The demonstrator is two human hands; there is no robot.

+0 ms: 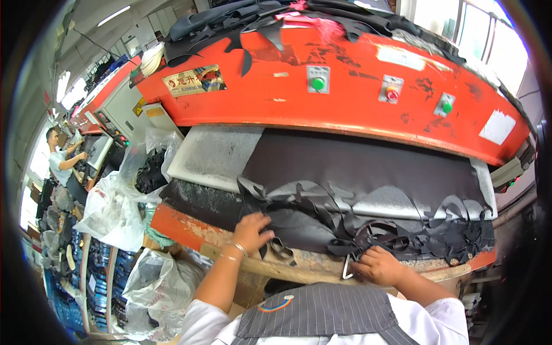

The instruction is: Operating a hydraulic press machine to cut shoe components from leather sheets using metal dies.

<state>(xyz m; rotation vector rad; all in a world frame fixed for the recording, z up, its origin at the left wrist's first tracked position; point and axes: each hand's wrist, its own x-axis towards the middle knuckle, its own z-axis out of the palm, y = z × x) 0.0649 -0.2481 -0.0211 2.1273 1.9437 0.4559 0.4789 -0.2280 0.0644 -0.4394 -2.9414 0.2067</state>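
Observation:
My left hand (252,233) has its fingers spread over the near left part of the dark cut sheet scraps (293,221). Nothing shows in its grip. My right hand (378,264) is closed at the bed's near edge, against a tangle of black scrap strips (382,236). Beside its fingertips a thin, bent, pale-edged piece (347,267) stands out; whether the hand grips it is hidden. Beyond both hands, a smooth dark brown sheet (356,167) covers much of the press bed, its near edge cut into curved outlines.
The red press beam (270,106), with green and red buttons, spans above the bed. A wooden strip (282,270) runs along the near edge. Clear plastic bags (115,213) and a white sack (161,287) stand at left. Further off, a person (63,164) works at another machine.

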